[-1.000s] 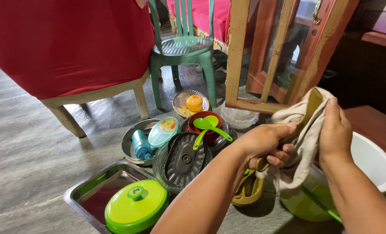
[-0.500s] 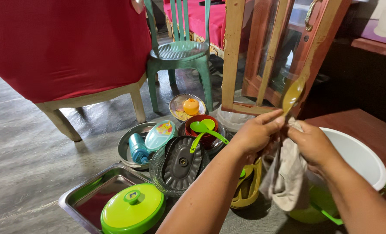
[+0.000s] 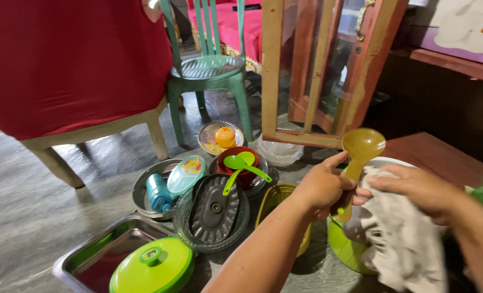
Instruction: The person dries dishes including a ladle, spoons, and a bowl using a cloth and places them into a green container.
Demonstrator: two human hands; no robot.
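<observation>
A person's left hand (image 3: 324, 187) is clenched around the handle of an olive-yellow plastic ladle (image 3: 359, 153), its bowl standing upright above the fist. Just to the right, the right hand (image 3: 417, 187) clutches a pale cloth (image 3: 401, 239) that hangs blurred beside the handle. Washed dishes crowd the floor to the left, a green pot lid (image 3: 152, 266) nearest.

left arm: bare forearm rises from bottom centre toward upper right | left hand (image 3: 324, 184): fist closed, thumb stretched up and right, knuckles facing the camera | right arm: enters from the right edge, blurred | right hand (image 3: 417, 187): palm down, fingers curled and pointing left, fingertips just beside the left thumb
</observation>
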